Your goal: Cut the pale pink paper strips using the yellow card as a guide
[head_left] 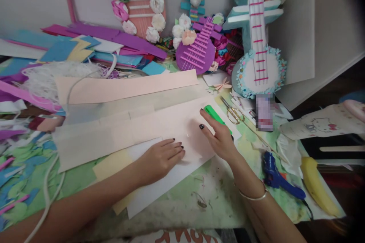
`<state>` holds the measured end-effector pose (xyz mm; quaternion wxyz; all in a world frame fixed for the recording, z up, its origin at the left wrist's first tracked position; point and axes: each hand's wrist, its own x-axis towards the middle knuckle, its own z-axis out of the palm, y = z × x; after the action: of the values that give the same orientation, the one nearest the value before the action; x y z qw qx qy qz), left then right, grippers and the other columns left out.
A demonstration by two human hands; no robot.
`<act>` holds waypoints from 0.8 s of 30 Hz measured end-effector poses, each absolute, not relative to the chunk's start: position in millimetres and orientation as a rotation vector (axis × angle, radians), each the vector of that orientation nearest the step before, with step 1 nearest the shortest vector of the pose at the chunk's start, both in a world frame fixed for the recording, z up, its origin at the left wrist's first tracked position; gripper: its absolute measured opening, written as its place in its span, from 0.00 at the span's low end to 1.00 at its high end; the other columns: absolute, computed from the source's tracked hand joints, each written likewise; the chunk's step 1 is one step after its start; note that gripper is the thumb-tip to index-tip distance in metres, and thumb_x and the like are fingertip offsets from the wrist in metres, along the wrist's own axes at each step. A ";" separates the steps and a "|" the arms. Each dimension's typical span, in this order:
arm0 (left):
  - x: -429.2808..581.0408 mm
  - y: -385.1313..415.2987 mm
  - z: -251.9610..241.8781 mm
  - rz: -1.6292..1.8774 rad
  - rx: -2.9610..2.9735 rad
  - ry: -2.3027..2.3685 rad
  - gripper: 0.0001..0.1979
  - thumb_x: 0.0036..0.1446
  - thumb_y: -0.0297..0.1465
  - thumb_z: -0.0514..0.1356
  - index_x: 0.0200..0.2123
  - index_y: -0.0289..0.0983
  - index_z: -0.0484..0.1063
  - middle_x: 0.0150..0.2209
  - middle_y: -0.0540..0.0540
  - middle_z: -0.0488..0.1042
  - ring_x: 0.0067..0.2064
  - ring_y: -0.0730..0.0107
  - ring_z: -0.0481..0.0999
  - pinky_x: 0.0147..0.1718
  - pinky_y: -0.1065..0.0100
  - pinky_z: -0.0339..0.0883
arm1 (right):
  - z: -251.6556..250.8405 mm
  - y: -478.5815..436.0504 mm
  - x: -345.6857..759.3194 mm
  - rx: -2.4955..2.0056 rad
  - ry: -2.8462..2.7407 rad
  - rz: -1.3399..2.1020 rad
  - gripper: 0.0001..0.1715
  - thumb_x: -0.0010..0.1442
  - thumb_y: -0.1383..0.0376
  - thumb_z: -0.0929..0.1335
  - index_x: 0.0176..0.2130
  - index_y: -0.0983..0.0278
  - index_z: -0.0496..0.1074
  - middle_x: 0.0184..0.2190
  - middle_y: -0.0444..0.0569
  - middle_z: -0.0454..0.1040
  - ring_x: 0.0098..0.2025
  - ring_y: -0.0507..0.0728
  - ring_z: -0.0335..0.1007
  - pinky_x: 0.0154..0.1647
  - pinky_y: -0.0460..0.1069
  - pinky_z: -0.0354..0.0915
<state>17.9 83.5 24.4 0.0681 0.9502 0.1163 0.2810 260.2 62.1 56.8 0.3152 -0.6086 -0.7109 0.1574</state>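
Observation:
My left hand (162, 160) lies flat, palm down, on the near edge of a long pale sheet of paper (114, 129). Its fingers are stretched out and hold nothing. Over the right end of that sheet is my right hand (221, 138), thumb and index finger spread apart; its other fingers are partly hidden. A bright green cutter (214, 114) lies right beside and partly behind the right hand, and I cannot tell whether they touch. Beneath the pale sheet, a white sheet (148, 193) and a yellowish sheet (107, 165) stick out towards me.
A peach strip (128, 87) lies farther back. Gold scissors (233, 112), a blue glue gun (278, 180) and a banana (319, 188) are on the right. Decorated paper instruments (196, 55) stand behind. Coloured scraps (25, 174) and a white cable (47, 186) cover the left.

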 end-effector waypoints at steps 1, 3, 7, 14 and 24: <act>18.9 86.1 26.8 0.883 2.767 0.427 0.14 0.67 0.24 0.49 0.43 0.34 0.75 0.43 0.43 0.80 0.47 0.63 0.79 0.50 0.60 0.72 | 62.3 56.3 259.8 -1.607 -1.831 0.427 0.28 0.67 0.58 0.60 0.63 0.61 0.62 0.62 0.50 0.64 0.65 0.59 0.58 0.66 0.59 0.57; 20.5 94.2 33.7 0.925 2.594 0.587 0.14 0.67 0.29 0.50 0.42 0.36 0.76 0.41 0.45 0.81 0.43 0.66 0.80 0.47 0.62 0.73 | 70.4 45.4 259.0 -1.616 -1.759 0.429 0.27 0.66 0.57 0.61 0.62 0.61 0.64 0.61 0.49 0.66 0.64 0.61 0.60 0.65 0.61 0.59; 22.7 119.1 52.9 0.959 2.443 0.807 0.13 0.65 0.33 0.54 0.42 0.38 0.78 0.40 0.47 0.81 0.39 0.66 0.81 0.39 0.68 0.75 | 71.8 24.1 249.0 -1.647 -1.758 0.359 0.26 0.66 0.59 0.62 0.61 0.61 0.65 0.59 0.52 0.69 0.59 0.62 0.67 0.59 0.60 0.67; 26.4 152.8 70.3 0.919 2.214 1.015 0.11 0.57 0.33 0.58 0.35 0.38 0.81 0.36 0.48 0.82 0.36 0.65 0.81 0.38 0.70 0.72 | 47.5 -6.9 200.2 -1.404 -2.411 0.420 0.28 0.66 0.67 0.61 0.63 0.75 0.60 0.63 0.63 0.61 0.67 0.63 0.53 0.66 0.61 0.57; 11.7 148.6 69.6 0.918 2.032 1.107 0.13 0.54 0.36 0.59 0.36 0.36 0.81 0.33 0.47 0.81 0.34 0.65 0.79 0.34 0.71 0.68 | 34.1 -13.1 191.8 -1.426 -2.489 0.506 0.33 0.67 0.63 0.61 0.66 0.76 0.52 0.68 0.63 0.51 0.71 0.63 0.41 0.69 0.61 0.49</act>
<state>11.7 148.6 69.6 0.3206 0.7732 0.4211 0.3494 191.8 -13.1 34.1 0.1143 -0.4864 -0.8489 0.1725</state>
